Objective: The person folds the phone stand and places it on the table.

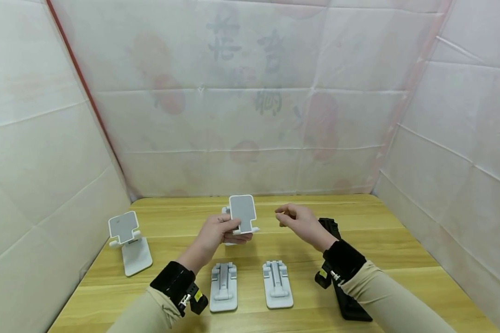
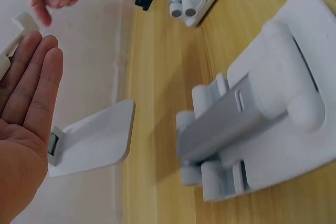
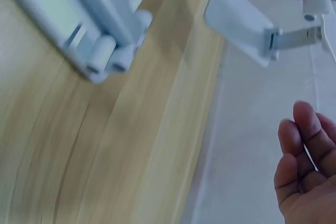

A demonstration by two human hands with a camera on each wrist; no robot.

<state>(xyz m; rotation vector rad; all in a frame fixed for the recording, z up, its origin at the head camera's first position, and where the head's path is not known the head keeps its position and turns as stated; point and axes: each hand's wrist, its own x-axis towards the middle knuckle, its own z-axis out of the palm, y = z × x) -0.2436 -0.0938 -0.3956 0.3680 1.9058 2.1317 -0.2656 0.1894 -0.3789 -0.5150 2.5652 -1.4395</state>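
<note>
Head view, wooden table [image 1: 383,259] as landmark.

Item 1: unfolded white phone stand [image 1: 241,215], raised above the middle of the table. The left hand [image 1: 218,233] grips it from below, fingers curled round its lower part under the cradle lip; the grey-faced cradle plate stands upright, facing the person. In the left wrist view the same stand [image 2: 92,140] shows its flat base plate hanging free over the table edge.

Item 2: right hand [image 1: 297,222], raised above the table just right of the held stand, apart from it. Fingers loosely curled, thumb and fingertips drawn near together; it holds nothing visible.

Item 3: second unfolded white stand [image 1: 129,243], set upright on the table near its left edge.

Item 4: folded white stand [image 1: 223,286], lying flat on the near part of the table, below the left hand.

Item 5: another folded white stand [image 1: 277,284], lying flat just right of item 4, not touching it.

Item 6: black folded stand [image 1: 350,300], lying on the table under the right forearm, partly hidden.

Both wrists wear black straps.
</note>
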